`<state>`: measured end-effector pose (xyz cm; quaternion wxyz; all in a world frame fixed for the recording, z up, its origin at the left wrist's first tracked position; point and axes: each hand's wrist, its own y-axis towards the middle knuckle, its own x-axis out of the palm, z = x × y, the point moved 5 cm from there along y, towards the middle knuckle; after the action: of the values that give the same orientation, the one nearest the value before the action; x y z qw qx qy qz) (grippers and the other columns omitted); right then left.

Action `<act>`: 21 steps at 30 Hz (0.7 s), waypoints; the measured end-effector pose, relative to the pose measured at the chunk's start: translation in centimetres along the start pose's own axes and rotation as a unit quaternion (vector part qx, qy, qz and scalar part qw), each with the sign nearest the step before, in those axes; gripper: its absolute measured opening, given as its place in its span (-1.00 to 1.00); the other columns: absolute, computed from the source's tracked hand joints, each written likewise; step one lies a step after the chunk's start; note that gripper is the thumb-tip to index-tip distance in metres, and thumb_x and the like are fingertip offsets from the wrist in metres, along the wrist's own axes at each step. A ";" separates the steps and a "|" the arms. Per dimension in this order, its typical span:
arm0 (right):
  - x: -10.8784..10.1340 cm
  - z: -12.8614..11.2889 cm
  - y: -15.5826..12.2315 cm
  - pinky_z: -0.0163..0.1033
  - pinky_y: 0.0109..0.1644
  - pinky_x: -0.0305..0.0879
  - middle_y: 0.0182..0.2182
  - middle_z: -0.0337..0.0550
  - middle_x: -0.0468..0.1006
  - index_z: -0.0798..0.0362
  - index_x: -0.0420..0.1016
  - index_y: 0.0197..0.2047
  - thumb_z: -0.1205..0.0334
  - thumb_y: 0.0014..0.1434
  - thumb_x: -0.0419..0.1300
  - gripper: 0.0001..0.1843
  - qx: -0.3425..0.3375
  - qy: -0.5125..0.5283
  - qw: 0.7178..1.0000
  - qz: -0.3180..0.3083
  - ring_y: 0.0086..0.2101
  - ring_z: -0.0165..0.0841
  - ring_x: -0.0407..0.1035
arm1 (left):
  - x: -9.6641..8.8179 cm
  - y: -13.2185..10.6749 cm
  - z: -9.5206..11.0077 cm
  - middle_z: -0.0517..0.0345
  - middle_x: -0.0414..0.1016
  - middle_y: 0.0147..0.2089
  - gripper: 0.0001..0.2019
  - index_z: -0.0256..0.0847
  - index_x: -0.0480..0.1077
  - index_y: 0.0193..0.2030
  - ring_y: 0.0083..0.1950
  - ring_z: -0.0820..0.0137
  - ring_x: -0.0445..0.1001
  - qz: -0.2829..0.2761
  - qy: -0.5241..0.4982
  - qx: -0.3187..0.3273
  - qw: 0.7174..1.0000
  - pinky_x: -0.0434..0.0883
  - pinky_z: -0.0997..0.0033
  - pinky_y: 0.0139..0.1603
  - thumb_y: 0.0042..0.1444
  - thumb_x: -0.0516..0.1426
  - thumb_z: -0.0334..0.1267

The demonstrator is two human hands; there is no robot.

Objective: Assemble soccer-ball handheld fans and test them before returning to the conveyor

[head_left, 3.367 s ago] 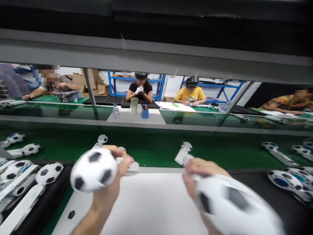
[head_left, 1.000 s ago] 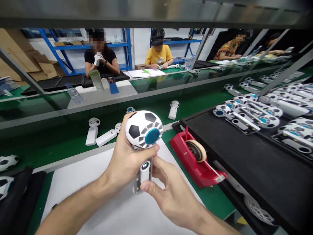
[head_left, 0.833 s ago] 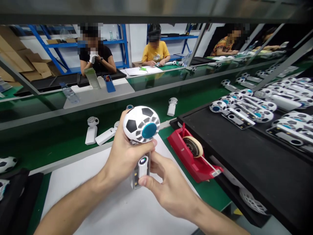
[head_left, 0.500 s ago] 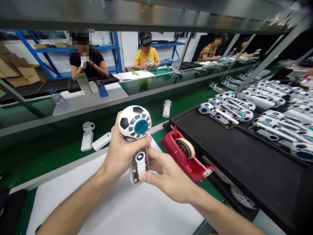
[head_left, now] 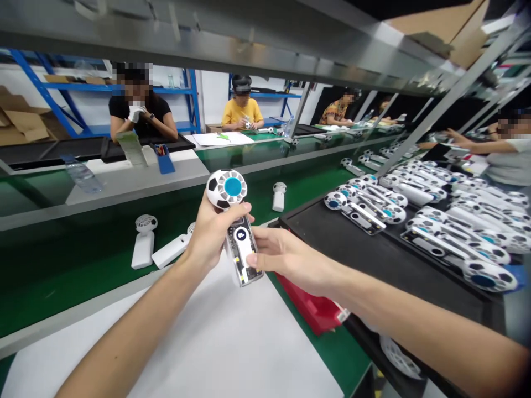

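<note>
A handheld fan (head_left: 234, 221) with a football-patterned head, a blue centre and a clear handle is held up over the white mat (head_left: 232, 348). My left hand (head_left: 213, 232) grips it just under the head, thumb across the neck. My right hand (head_left: 286, 257) holds the lower handle, thumb lying beside its small lit display. A black tray (head_left: 373, 260) at the right carries several finished football fans (head_left: 418, 213) in rows.
A red tape dispenser (head_left: 315, 309) sits partly hidden under my right forearm. White fan parts (head_left: 143, 249) lie on the green conveyor belt (head_left: 83, 271). A metal shelf (head_left: 249, 41) hangs overhead. Several people sit working across the line and one at the right.
The view swung right, showing more of the black tray and another worker. The fan rose slightly and tilted, and my right forearm now covers the tape dispenser.
</note>
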<state>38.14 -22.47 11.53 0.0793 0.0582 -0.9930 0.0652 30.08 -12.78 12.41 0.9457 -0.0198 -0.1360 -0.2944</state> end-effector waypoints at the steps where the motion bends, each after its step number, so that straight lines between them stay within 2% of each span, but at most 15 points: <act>1: -0.5 -0.3 0.5 -0.05 -0.02 0.36 -0.23 -0.10 0.51 0.14 0.53 -0.04 0.23 0.10 0.39 -0.64 0.016 0.008 1.000 0.003 -0.22 -0.27 0.41 | -0.2 0.7 -0.2 0.13 0.45 -0.20 -0.63 -0.17 0.28 -0.09 -0.24 0.32 0.52 0.003 0.018 0.000 1.000 0.51 0.34 -0.31 0.02 0.30 -0.19; 3: -1.4 -1.0 1.4 -0.11 -0.07 0.37 -0.27 -0.12 0.53 0.14 0.56 -0.07 0.21 0.04 0.42 -0.62 0.033 0.014 0.999 0.010 -0.28 -0.30 0.42 | -0.9 2.0 -0.6 0.06 0.49 -0.09 -0.53 -0.14 0.24 0.07 -0.11 0.27 0.53 0.004 0.063 -0.002 0.998 0.51 0.29 -0.17 0.09 0.26 -0.07; 5: -2.8 -1.7 2.7 -0.14 -0.08 0.39 -0.27 -0.10 0.55 0.15 0.55 -0.06 0.16 0.07 0.41 -0.62 0.032 0.007 0.999 0.017 -0.27 -0.30 0.45 | -2.1 3.0 -1.2 0.01 0.49 0.02 -0.47 -0.11 0.18 0.20 0.00 0.23 0.52 -0.008 0.120 -0.004 0.993 0.49 0.24 -0.07 0.19 0.12 0.09; 7: -5.2 -2.4 4.5 -0.15 -0.03 0.40 -0.23 -0.06 0.58 0.17 0.55 -0.07 0.13 0.19 0.33 -0.68 0.030 -0.008 0.999 0.038 -0.22 -0.29 0.48 | -4.4 3.7 -2.2 -0.02 0.46 0.11 -0.46 -0.08 0.19 0.25 0.11 0.17 0.47 -0.019 0.201 -0.003 0.979 0.46 0.17 0.03 0.25 -0.01 0.17; 8: -6.8 -2.5 5.7 -0.15 -0.01 0.41 -0.20 -0.05 0.58 0.17 0.54 -0.07 0.12 0.25 0.28 -0.70 0.035 -0.020 0.998 0.055 -0.19 -0.30 0.48 | -6.0 3.8 -3.0 -0.03 0.42 0.15 -0.48 -0.07 0.24 0.23 0.17 0.14 0.42 -0.016 0.254 -0.005 0.967 0.42 0.11 0.10 0.26 -0.02 0.16; 10: -10.7 -2.3 8.4 -0.13 -0.03 0.45 -0.13 -0.05 0.56 0.17 0.50 -0.05 0.14 0.34 0.19 -0.74 0.063 -0.053 0.992 0.100 -0.17 -0.31 0.49 | -9.8 3.8 -5.1 -0.14 0.32 0.23 -0.50 -0.19 0.31 0.18 0.27 0.02 0.28 0.016 0.378 -0.020 0.925 0.23 -0.07 0.27 0.20 0.13 0.06; 12: -14.8 -1.3 11.3 -0.10 -0.11 0.49 -0.09 -0.08 0.54 0.14 0.46 0.01 0.16 0.35 0.20 -0.74 0.114 -0.101 0.978 0.143 -0.17 -0.29 0.49 | -13.5 3.4 -7.8 -0.24 0.28 0.23 -0.50 -0.30 0.34 0.16 0.31 -0.14 0.19 0.054 0.490 -0.058 0.868 0.07 -0.35 0.28 0.16 0.20 -0.04; 13: -16.7 -0.7 12.7 -0.11 -0.13 0.50 -0.08 -0.08 0.53 0.13 0.44 0.05 0.17 0.35 0.20 -0.73 0.136 -0.130 0.968 0.165 -0.18 -0.29 0.49 | -14.9 3.2 -9.2 -0.22 0.30 0.22 -0.49 -0.30 0.32 0.18 0.30 -0.13 0.20 0.062 0.532 -0.072 0.841 0.05 -0.38 0.28 0.16 0.22 -0.09; 14: -18.6 0.0 13.9 -0.11 -0.13 0.50 -0.06 -0.07 0.52 0.12 0.43 0.07 0.16 0.35 0.20 -0.71 0.152 -0.160 0.956 0.191 -0.18 -0.29 0.49 | -15.9 3.1 -10.4 -0.17 0.34 0.18 -0.50 -0.29 0.33 0.18 0.27 -0.08 0.24 0.060 0.566 -0.078 0.818 0.10 -0.33 0.28 0.15 0.24 -0.13; 17: -23.0 2.0 16.3 -0.06 -0.09 0.50 0.00 -0.04 0.49 0.11 0.40 0.12 0.15 0.35 0.20 -0.66 0.180 -0.254 0.914 0.258 -0.12 -0.25 0.48 | -16.9 2.8 -13.1 -0.10 0.38 0.15 -0.51 -0.27 0.30 0.23 0.21 0.04 0.32 0.046 0.635 -0.058 0.769 0.22 -0.15 0.25 0.19 0.22 -0.20; 21: -28.1 3.4 16.6 0.01 0.02 0.45 0.10 -0.02 0.44 0.07 0.40 0.15 0.14 0.34 0.21 -0.64 0.201 -0.374 0.841 0.335 -0.01 -0.17 0.43 | -16.4 3.3 -14.6 -0.11 0.34 0.19 -0.55 -0.27 0.25 0.29 0.20 0.07 0.34 0.050 0.673 -0.028 0.738 0.29 -0.09 0.21 0.29 0.13 -0.27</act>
<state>63.05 -3.61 1.59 -0.3382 -0.2436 -0.8712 0.2593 22.59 -2.75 -5.91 0.8035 0.1505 0.5447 -0.1870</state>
